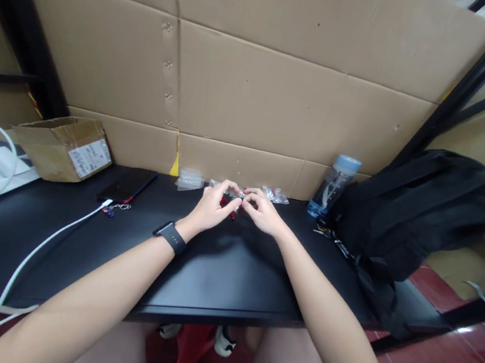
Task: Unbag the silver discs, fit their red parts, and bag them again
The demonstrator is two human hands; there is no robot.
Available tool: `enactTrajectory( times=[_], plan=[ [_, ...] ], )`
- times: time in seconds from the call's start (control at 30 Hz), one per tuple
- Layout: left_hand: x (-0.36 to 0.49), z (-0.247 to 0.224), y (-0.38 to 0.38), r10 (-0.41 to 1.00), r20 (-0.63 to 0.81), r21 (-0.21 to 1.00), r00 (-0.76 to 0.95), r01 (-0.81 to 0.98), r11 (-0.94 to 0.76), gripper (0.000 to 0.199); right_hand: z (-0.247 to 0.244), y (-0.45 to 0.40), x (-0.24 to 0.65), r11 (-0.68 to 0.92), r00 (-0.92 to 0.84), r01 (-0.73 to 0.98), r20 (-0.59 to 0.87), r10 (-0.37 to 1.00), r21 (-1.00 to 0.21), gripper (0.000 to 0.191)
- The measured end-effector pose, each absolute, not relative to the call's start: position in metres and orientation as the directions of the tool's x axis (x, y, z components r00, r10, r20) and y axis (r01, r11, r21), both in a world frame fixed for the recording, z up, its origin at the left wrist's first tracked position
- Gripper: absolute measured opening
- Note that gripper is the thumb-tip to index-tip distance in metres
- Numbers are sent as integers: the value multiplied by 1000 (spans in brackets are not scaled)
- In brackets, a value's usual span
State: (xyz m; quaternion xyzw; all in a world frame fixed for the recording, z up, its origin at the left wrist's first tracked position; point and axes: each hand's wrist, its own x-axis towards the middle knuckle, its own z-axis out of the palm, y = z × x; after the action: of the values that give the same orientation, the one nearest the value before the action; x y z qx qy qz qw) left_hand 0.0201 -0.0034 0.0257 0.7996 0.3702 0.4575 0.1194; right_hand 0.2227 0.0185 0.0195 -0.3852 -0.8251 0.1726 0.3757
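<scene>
My left hand (214,206), with a dark watch (171,236) on its wrist, is closed in a pinch over the black desk. Close beside it my right hand (262,211) also pinches, its fingertips nearly meeting those of the left. Small red pieces (232,214) show between and under the fingers; their kind is too small to make out, and the fingers hide most of them. Just behind the hands lie clear plastic bags, one at the left (190,179) and another with small bits in it (275,195) at the right.
A phone (126,185) with a white cable and an open cardboard box (64,148) are on the left. To the right stand a water bottle (333,186) and a black backpack (414,210). Cardboard panels (256,97) wall off the desk's (225,284) back.
</scene>
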Motion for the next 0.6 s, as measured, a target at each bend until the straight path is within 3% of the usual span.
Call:
enactTrajectory(
  times=[0.17,0.37,0.5,0.6],
  plan=[
    [22,15,0,716,539,491,444,526,-695,35,27,16,231,631,-421,528,470,776,-569,21],
    [18,6,9,772,459,410,440,665,-624,31,29,14,243,627,-495,631,385,779,-458,12],
    [13,2,10,789,322,245,524,758,-604,29,34,15,254,628,-578,656,256,775,-419,14],
    [12,0,8,764,293,151,575,761,-631,30,39,16,264,618,-616,635,178,767,-464,16]
  ],
)
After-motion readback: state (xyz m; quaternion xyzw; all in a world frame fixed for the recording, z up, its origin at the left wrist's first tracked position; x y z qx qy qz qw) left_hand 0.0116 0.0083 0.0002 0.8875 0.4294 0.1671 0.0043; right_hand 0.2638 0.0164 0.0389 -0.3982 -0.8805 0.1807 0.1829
